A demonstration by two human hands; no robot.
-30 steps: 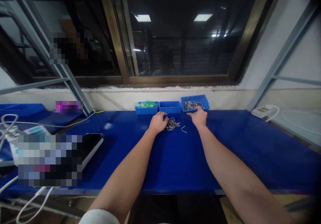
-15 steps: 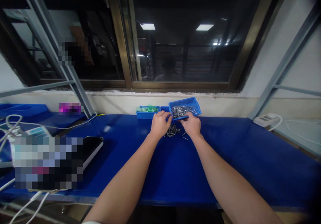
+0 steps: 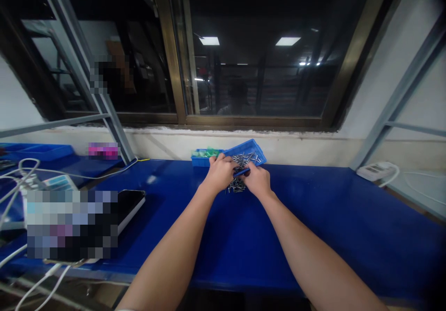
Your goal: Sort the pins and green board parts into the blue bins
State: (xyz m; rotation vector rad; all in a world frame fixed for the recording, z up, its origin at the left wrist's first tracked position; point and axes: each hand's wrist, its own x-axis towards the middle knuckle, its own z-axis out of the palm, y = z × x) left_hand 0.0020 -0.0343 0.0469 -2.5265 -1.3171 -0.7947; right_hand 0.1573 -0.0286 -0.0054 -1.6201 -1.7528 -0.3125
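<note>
A blue plastic bin (image 3: 257,146) of thin metal pins or screws (image 3: 246,158) is held between my two hands, tilted with its near side lower. My left hand (image 3: 220,173) is closed on its near left side, the fingertips partly hidden among the metal pieces. At the near right edge, my right hand (image 3: 258,180) grips the rim with bent fingers and thumb. Directly under the bin, a loose pile of the same metal pieces (image 3: 237,185) lies on the blue table (image 3: 244,236). The pieces are too small to name exactly.
Behind my left hand stands another blue bin (image 3: 201,161) holding green pieces (image 3: 209,152). To the left are a dark-screened device (image 3: 130,200), white cables (image 3: 55,269) and blue trays (image 3: 45,151). A white power strip (image 3: 376,171) lies far right, near a metal post.
The bin has shifted left and turned, its near left corner dipping between my hands. Its metal pieces now lie closer to that corner. My right hand has moved left, nearer my left hand.
</note>
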